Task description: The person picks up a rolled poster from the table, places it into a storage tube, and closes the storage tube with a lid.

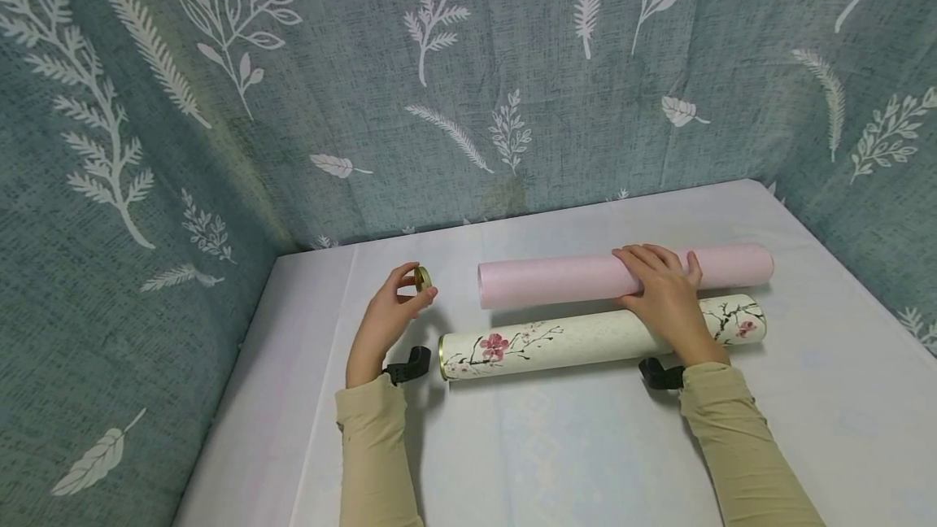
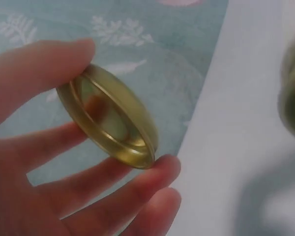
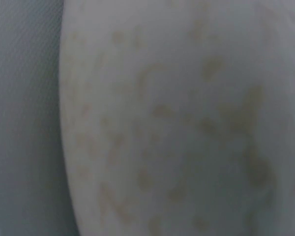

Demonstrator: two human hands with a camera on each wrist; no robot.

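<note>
My left hand pinches a small round gold metal lid between the thumb and fingertips, its hollow side showing in the left wrist view. A cream cardboard tube, printed with red blossoms and dark branches, lies on the table with a gold rim at its left end. Behind it, nearly parallel, is a long pink roll. My right hand reaches across the tube and holds the roll, fingers over its top and thumb at its near side. The right wrist view holds only a blurred close-up of the tube's patterned surface.
A white cloth covers the table. Green-grey fabric with white leaf prints hangs along the back and both sides. Each wrist carries a black camera mount; the left mount is near the tube's rimmed end.
</note>
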